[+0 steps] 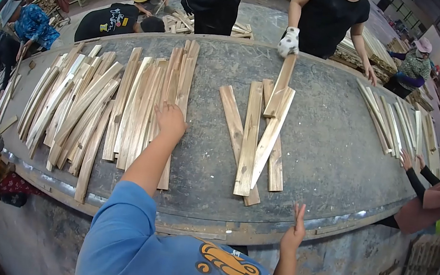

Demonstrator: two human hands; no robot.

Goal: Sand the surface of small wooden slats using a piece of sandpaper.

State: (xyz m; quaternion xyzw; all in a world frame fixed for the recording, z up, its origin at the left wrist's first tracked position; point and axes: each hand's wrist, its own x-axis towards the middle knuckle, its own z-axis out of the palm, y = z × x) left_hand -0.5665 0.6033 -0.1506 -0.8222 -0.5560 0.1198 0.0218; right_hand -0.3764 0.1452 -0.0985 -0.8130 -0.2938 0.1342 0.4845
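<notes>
My left hand [170, 120] rests with spread fingers on the right part of a row of wooden slats [137, 111], touching their upper faces. Near the table's front edge, my right hand [294, 231] is raised with its fingers extended and holds nothing. Between and beyond my hands lie several loose slats: one straight slat [249, 142] on top, a slanted slat [229, 117] partly under it, and a pale slat [273, 141] crossing another. A co-worker's gloved hand [289, 42] across the table holds the far end of a short slat [280, 86] whose near end overlaps these.
The long dark table [329, 155] curves across the view. More slats [66, 100] overlap at its left, and another group [399, 122] lies at the right, where a co-worker's hands [410, 160] reach in. Other people stand or bend around the table. Stacked wood [427, 261] stands at lower right.
</notes>
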